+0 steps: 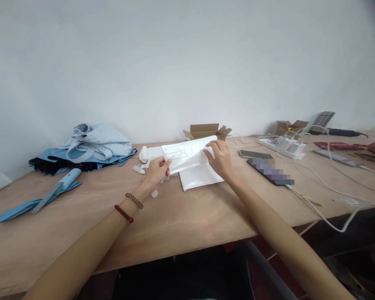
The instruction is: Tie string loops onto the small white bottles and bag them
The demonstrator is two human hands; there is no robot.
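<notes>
A white padded envelope (187, 155) with a shiny surface is held slightly tilted above the table. My left hand (156, 173) is closed on its left end, thumb on top. Over the right part of the envelope, my right hand (219, 157) has its thumb and forefinger bent and apart, the fingertips at the surface. Beneath lies a second white padded envelope (200, 179), partly covered by the first. Behind my left hand are more white packaging (150, 153) and a small white piece (138, 169). A small whitish scrap (154, 193) lies nearer me.
An open cardboard box (203, 130) stands behind the envelopes. To the left lie a blue umbrella (58, 189) and a pale bag (96, 141) on dark-and-blue fabric. Two phones (255, 154), a power strip (281, 148) and white cables (318, 179) are on the right.
</notes>
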